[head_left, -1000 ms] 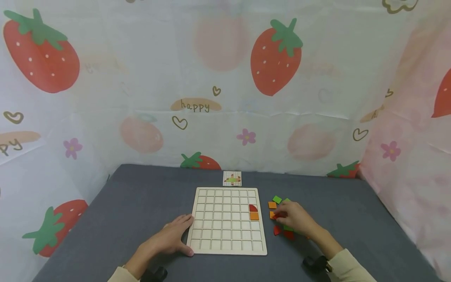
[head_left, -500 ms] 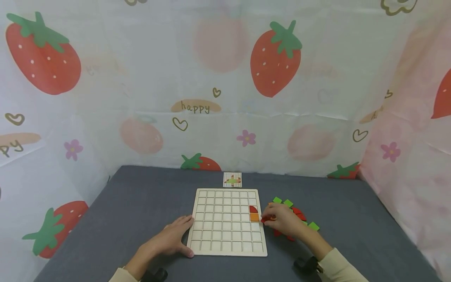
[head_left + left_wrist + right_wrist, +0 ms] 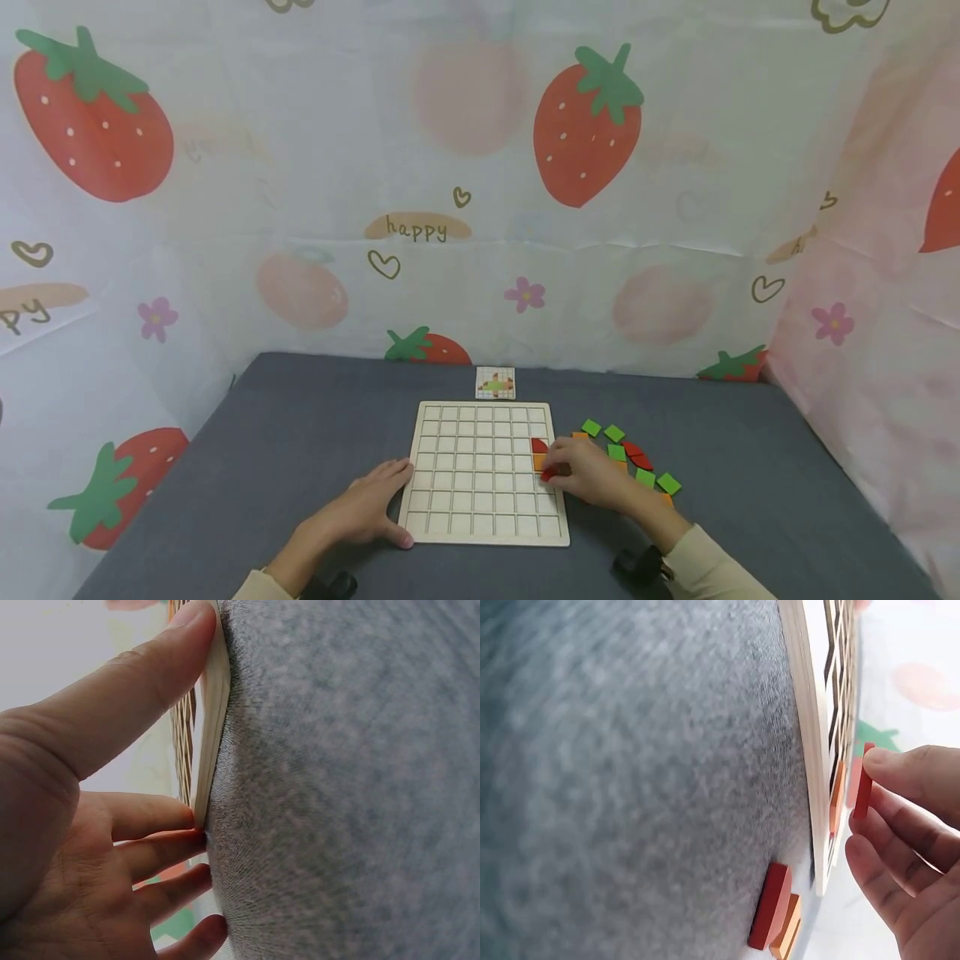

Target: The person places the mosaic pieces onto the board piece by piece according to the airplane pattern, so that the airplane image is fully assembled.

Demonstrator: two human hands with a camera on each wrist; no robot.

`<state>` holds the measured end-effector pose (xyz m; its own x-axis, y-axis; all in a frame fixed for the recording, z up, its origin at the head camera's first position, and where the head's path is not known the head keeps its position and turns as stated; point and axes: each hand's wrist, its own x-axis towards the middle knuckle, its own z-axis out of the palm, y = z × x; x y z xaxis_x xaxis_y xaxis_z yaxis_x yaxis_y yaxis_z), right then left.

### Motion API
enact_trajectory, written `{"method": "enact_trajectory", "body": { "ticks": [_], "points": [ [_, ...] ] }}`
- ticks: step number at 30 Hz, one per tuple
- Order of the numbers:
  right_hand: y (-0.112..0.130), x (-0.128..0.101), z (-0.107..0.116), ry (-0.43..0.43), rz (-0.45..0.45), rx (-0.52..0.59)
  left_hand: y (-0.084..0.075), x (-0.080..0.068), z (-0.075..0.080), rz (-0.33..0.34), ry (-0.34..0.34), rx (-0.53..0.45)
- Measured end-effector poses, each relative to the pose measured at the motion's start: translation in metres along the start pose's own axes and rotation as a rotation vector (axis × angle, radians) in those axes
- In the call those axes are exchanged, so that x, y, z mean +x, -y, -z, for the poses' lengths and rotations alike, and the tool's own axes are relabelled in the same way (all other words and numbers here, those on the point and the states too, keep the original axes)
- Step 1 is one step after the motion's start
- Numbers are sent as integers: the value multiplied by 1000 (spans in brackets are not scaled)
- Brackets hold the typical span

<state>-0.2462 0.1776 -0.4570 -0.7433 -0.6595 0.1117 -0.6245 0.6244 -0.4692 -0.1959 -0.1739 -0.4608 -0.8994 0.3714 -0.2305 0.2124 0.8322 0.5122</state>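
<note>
A pale wooden grid board [image 3: 483, 482] lies flat on the dark grey cloth. Two pieces sit in its right-hand column: a red rounded tile [image 3: 539, 445] and, below it, an orange square tile [image 3: 538, 462] partly covered by fingers. My right hand [image 3: 592, 475] is over the board's right edge, pinching a red tile [image 3: 864, 784] between thumb and fingers. In the right wrist view that tile is held on edge, apart from the board. My left hand [image 3: 363, 504] rests at the board's left edge, thumb at the near corner and fingers extended along the side.
Right of the board lie loose tiles: several green squares [image 3: 669, 483], red rounded pieces [image 3: 637, 455] and orange squares [image 3: 580, 435], some hidden behind my right hand. A small picture card [image 3: 495, 383] lies beyond the board. A strawberry-print curtain [image 3: 480, 208] encloses the table.
My right hand has gone from the loose tiles leftward to the board's right column, carrying a red tile. My left hand has stayed at the board's edge.
</note>
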Motion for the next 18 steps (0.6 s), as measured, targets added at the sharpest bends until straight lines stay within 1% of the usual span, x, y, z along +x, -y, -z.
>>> {"method": "enact_trajectory", "body": {
  "ticks": [9,14,18],
  "points": [
    [3,7,-5,42,38,28,2,1,-1,2,3,9],
    [4,8,-6,61,51,1,2,1,-1,2,8,9],
    [6,9,-6,54,65,-31,1,0,-1,-3,7,2]
  ]
}}
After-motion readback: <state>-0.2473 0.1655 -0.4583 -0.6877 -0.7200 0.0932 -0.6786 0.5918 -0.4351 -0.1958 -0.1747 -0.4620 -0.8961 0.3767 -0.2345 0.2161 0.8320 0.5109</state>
